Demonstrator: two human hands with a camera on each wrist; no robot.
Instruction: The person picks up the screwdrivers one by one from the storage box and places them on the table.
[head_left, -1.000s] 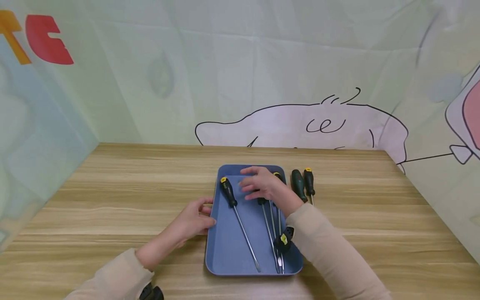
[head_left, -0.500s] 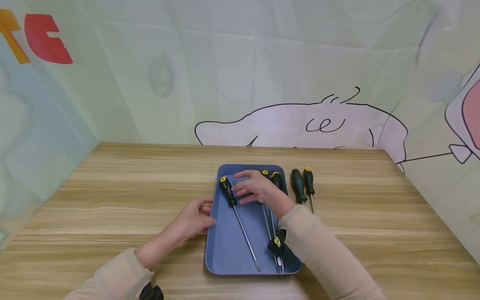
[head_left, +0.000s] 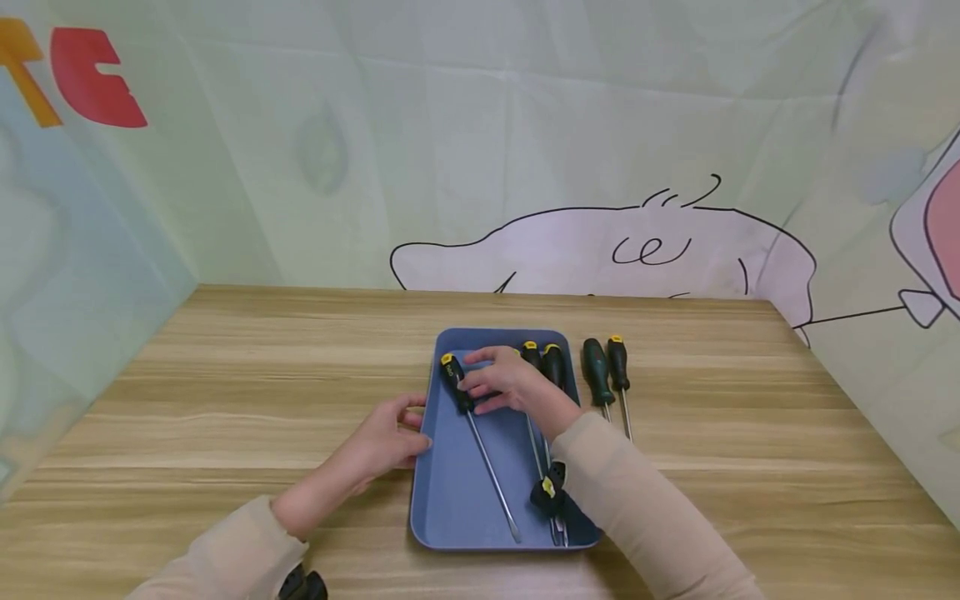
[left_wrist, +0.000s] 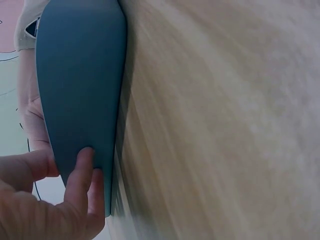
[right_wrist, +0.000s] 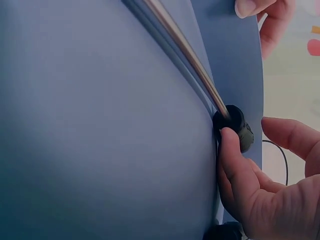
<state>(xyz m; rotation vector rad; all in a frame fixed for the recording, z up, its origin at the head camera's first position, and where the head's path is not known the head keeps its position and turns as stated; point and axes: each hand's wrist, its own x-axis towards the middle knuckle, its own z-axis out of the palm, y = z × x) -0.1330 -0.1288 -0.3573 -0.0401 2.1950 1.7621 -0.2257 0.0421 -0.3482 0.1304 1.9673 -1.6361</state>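
A blue tray (head_left: 450,508) holds several long screwdrivers. My left hand (head_left: 386,437) grips its left wall; in the right wrist view the thumb lies over the rim, with other fingers outside. Over the tray, my right hand (head_left: 506,383) has its fingertips at the black-and-yellow handle of the leftmost screwdriver (head_left: 456,385). In the right wrist view a finger touches that handle (right_wrist: 245,135) while another digit stands apart from it. This screwdriver lies slanted, its flat tip towards the front. The other screwdrivers (head_left: 553,362) lie along the right side, partly hidden by my right hand and wrist.
Two more screwdrivers, one with a dark green handle (head_left: 597,371) and one with a black-and-yellow handle (head_left: 618,362), lie on the wooden table (head_left: 262,358) right of the tray. A printed cloth (head_left: 450,150) stands behind the table.
My right hand has moved left and slightly down, from near the right-side screwdrivers to the leftmost handle. More of the right-side handles shows. My left hand and the tray have stayed put.
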